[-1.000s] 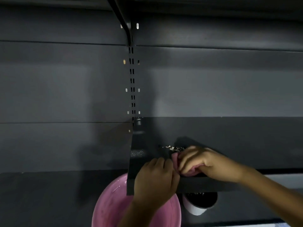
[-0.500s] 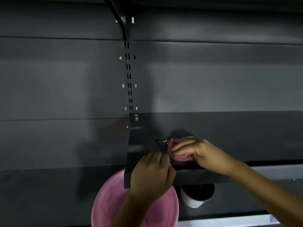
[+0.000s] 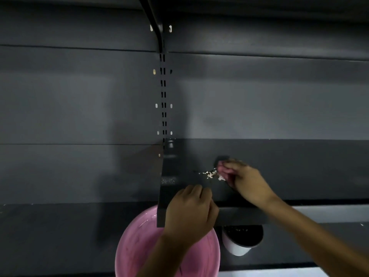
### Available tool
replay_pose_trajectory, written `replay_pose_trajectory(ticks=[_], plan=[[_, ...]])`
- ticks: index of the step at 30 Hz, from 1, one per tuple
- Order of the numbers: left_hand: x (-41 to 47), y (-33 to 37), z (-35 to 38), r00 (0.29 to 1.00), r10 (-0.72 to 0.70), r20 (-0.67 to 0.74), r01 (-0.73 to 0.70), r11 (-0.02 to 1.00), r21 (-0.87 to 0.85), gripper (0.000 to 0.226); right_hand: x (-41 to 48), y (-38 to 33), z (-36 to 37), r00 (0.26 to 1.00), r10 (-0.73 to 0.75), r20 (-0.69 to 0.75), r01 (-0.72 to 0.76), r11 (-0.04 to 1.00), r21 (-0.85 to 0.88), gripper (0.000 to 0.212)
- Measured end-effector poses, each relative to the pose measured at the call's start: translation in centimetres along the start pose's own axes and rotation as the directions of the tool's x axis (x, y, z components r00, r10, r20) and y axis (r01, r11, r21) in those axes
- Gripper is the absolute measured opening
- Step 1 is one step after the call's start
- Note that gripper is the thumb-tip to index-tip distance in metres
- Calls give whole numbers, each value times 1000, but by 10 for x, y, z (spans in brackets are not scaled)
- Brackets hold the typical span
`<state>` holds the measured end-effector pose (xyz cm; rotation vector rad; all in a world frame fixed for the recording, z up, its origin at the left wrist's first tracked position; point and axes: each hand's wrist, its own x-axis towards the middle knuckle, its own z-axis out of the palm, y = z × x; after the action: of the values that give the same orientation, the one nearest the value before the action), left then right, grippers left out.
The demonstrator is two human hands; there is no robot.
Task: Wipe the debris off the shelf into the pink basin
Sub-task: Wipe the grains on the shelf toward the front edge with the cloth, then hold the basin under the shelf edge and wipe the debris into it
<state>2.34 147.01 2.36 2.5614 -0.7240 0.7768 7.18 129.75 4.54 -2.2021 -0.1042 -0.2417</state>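
A dark shelf juts out at mid height, its left end near the upright. A small patch of pale debris lies on it near the left end. My right hand presses a pink cloth on the shelf just right of the debris. My left hand is curled over the shelf's front edge, below the debris; whether it holds anything is hidden. The pink basin sits below the shelf's left corner, partly covered by my left forearm.
A white cup with dark contents stands under the shelf, right of the basin. A slotted upright runs up the grey back panel to a bracket of a higher shelf. A lower dark shelf surface spreads left of the basin.
My right hand with the cloth has moved back and to the right on the shelf, uncovering the debris patch. My left hand stays at the front edge.
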Motion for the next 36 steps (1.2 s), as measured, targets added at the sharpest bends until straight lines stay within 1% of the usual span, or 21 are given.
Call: replay_pose_trajectory(ticks=[4,7,9,10,12,13,14,15,16,17,18,19,21,23,24,25,27,30,32,35,36], plan=[[-2,-6,-11,999,-8,43,9,1000,-22,23,4,-18,13,995,-19,98,15,999,48,41],[-8,-24,-23,998,-59,35,60,998,-34,20,10,-15,2,1000,-28,-13,29,999,30,40],[-21,-50,-29,985,-173,-6,172,983,-69,13,16,-12,-5,1000,-3,-28,2,1000,-15,37],[-31,-65,-30,953,-301,-23,296,948,-116,15,19,-10,-6,1000,6,10,-5,999,-44,37],[-62,-98,-25,823,-567,-23,544,800,-252,20,25,-9,-1,995,6,96,4,995,-98,38],[-80,-114,-20,766,-643,-28,616,745,-255,18,27,-10,4,993,5,119,8,995,-102,40],[-101,-128,-11,731,-682,-13,674,725,-141,12,28,-11,10,992,-1,130,13,996,-89,42],[-121,-137,0,668,-740,77,744,668,-31,22,29,-13,15,991,-18,131,28,997,-76,44],[-142,-139,12,504,-827,248,846,531,52,45,29,-16,21,990,-38,133,48,996,-70,46],[-160,-138,24,304,-854,422,919,379,105,67,29,-18,26,989,-52,136,62,996,-71,47],[-175,-137,37,182,-833,523,964,256,72,83,29,-20,30,989,-61,138,71,995,-71,47],[-185,-134,49,153,-814,560,984,181,-7,91,29,-22,32,988,-63,141,73,995,-69,47],[-192,-126,64,157,-820,551,983,74,-170,89,28,-24,34,987,-63,147,72,996,-53,47],[-191,-121,67,120,-833,541,953,-56,-298,68,28,-25,34,988,-63,139,70,996,-47,48],[-192,-120,67,123,-844,522,947,-58,-317,62,28,-25,33,989,-61,135,68,997,-47,48],[-193,-120,66,152,-850,504,945,-25,-327,62,27,-26,33,989,-59,137,67,996,-51,48],[-194,-122,56,233,-845,481,951,94,-296,79,27,-26,34,987,-53,152,63,996,-65,48],[-182,-129,33,266,-865,424,960,196,-202,80,26,-29,37,986,-51,162,63,996,-70,46],[-168,-133,15,320,-876,360,940,247,-233,70,24,-33,42,983,-61,174,76,994,-77,46],[-147,-141,-13,481,-850,215,851,394,-347,33,22,-40,51,977,-89,195,105,991,-77,46],[-141,-146,-21,509,-838,194,831,420,-365,26,22,-43,54,975,-99,199,115,991,-72,44]])
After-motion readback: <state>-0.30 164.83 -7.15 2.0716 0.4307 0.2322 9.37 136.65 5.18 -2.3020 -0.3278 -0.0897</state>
